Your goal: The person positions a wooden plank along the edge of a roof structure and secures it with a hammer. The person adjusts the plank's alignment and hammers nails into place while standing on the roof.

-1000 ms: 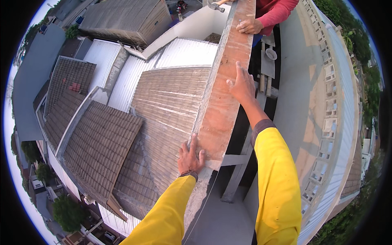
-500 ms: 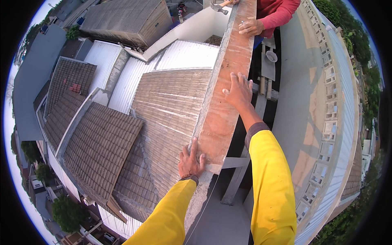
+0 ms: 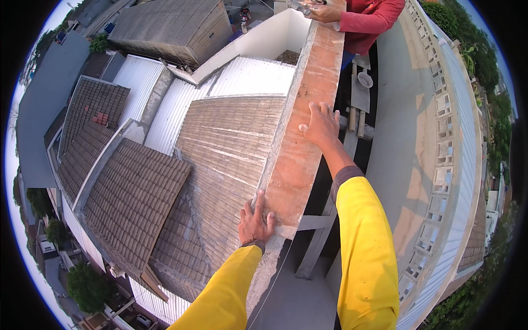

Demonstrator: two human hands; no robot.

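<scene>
A long reddish-brown board (image 3: 297,165) lies along the top of a high wall, running away from me. My left hand (image 3: 256,223) rests at its near left corner, over the wall's rough edge, fingers apart and holding nothing. Farther along, my right hand (image 3: 322,127) presses on the board's right side with fingers spread. At the far end, a co-worker in a red sleeve (image 3: 366,22) has a hand (image 3: 324,13) over the board, beside a grey metal tool (image 3: 300,6), partly cut off by the frame.
Far below on the left are brown tiled roofs (image 3: 137,192) and white corrugated sheets (image 3: 253,77). To the right, beneath the board, stand grey beams (image 3: 316,250) and a plank with a pale bowl (image 3: 364,80). A thin string (image 3: 270,286) runs down near my left forearm.
The co-worker's hand has lifted off the board and moved up and left to the metal tool, where a hammer showed before. My hands have stayed nearly still on the board.
</scene>
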